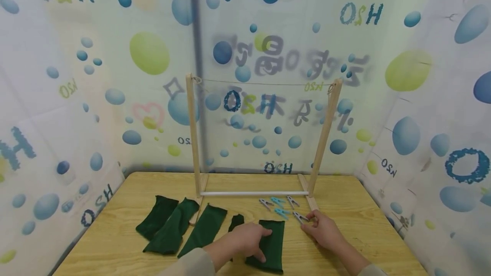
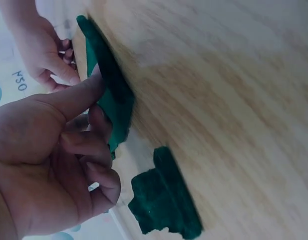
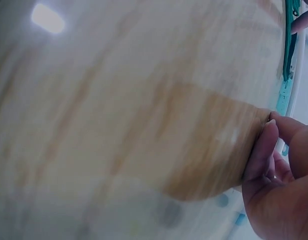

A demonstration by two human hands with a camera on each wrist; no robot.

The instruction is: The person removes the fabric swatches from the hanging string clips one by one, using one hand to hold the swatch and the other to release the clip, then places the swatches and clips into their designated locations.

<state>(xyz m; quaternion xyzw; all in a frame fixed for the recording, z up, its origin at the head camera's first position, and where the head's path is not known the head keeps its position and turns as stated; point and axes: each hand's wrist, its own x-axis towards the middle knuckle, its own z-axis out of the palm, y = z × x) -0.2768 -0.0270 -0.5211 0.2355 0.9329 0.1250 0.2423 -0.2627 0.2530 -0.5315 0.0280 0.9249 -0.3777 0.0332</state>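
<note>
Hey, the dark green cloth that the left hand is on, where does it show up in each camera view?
Head: the green cloth lies low, just right of centre, under the left hand.
Left wrist: upper left, seen edge-on, pinched by the left hand's fingers.
Right wrist: only a thin green strip at the top right edge; probably the same cloth.
Shared landmark: the wooden table, in all three.

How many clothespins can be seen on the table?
5: four clothespins lie before the wooden rack, the fifth at the right hand. More may be hidden under it.
</note>
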